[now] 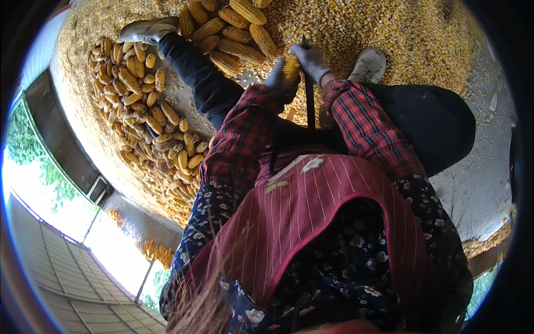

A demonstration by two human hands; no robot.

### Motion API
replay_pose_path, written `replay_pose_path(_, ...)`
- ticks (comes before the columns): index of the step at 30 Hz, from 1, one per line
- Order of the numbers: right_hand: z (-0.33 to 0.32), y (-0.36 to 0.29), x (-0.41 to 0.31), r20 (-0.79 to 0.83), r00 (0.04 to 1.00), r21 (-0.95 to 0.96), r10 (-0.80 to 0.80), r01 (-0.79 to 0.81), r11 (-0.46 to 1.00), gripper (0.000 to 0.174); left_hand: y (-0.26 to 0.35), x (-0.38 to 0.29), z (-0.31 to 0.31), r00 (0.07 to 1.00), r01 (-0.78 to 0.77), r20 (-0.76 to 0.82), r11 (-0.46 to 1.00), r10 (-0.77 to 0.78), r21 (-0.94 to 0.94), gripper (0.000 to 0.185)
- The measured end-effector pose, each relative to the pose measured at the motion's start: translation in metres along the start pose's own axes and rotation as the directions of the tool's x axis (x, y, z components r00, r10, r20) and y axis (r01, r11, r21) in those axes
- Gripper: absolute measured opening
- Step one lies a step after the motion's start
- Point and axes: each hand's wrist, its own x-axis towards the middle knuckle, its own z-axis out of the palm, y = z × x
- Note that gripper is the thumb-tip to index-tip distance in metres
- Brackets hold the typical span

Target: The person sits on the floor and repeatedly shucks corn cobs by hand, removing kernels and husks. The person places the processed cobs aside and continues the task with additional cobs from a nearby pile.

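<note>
My left hand (281, 78), in a grey glove, is closed around the lower part of an ear of corn (291, 68). At the ear's upper right, my right hand (311, 58), in a light grey glove, touches the corn and lies over a dark, narrow bar (310, 102). The bar runs from between my legs up past the right hand, with its pointed tip showing above the fingers. Whether the right fingers grip the ear or the bar is hard to tell. Loose corn kernels (298, 109) lie below the hands.
Several large corn ears (238, 35) lie just beyond my left hand. A big heap of ears (154, 125) spreads at the left, outside my outstretched leg. Loose kernels (400, 33) cover the floor ahead. My shoes (369, 66) rest among them, and grey concrete (467, 167) shows at the right.
</note>
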Motion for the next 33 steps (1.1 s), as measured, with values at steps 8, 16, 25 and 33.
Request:
replay_pose_path(8,0.007,-0.024,-0.013,-0.042,0.994,0.023,0.099,-0.098,0.995,0.034,-0.004,0.003,0.003,0.962,-0.273,-0.052,0.948,0.268,-0.163,0.057)
replay_pose_path(16,0.008,-0.031,-0.008,-0.109,0.987,-0.252,0.12,-0.144,0.957,0.049,-0.008,0.02,0.02,0.753,-0.163,-0.449,0.797,0.482,0.581,0.045)
replay_pose_path(25,0.004,-0.003,0.008,-0.129,0.991,-0.38,0.026,-0.073,0.922,0.04,-0.023,0.03,0.001,0.859,-0.091,-0.416,0.889,0.298,0.448,0.052)
replay_pose_path(33,0.005,-0.011,0.001,-0.072,0.996,-0.135,0.055,-0.064,0.989,0.035,-0.037,-0.006,0.015,0.954,-0.255,-0.226,0.93,0.197,-0.267,0.062)
